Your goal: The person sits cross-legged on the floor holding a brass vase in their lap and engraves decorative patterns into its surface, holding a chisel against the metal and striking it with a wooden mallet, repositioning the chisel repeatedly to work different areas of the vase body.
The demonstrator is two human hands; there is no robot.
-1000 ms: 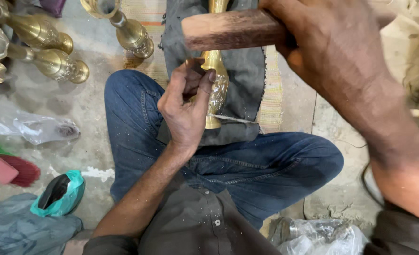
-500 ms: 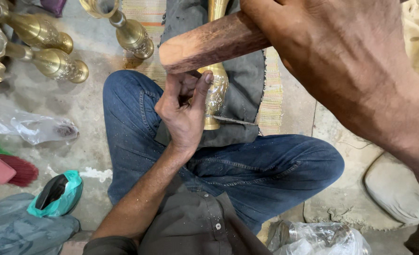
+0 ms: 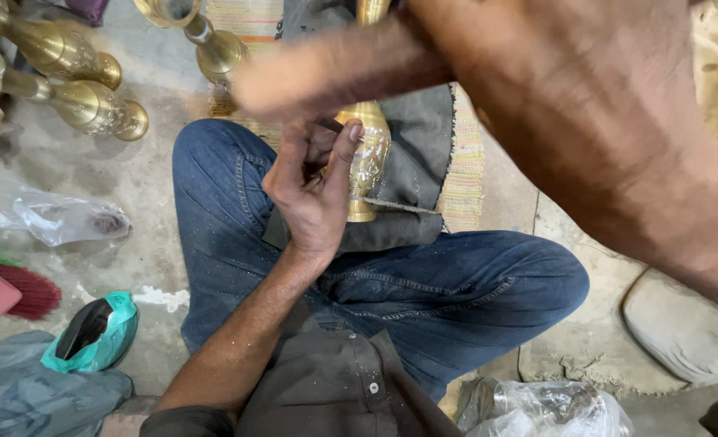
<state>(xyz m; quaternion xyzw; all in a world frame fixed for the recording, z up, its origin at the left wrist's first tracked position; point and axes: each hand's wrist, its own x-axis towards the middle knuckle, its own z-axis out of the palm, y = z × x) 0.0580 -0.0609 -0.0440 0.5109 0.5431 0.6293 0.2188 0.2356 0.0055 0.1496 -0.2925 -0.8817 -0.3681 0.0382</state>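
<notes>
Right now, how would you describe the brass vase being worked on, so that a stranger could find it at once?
Start at the blue-jeaned legs crossed on the floor. A dark grey cloth covers the lap, and the brass vase lies on it, against the left hand. Unlike the brass vases on the floor at upper left, it lies under the blurred wooden mallet.

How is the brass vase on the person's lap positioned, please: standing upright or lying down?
Lying down. The brass vase rests lengthwise on the grey cloth across the lap, steadied by the left hand.
</notes>
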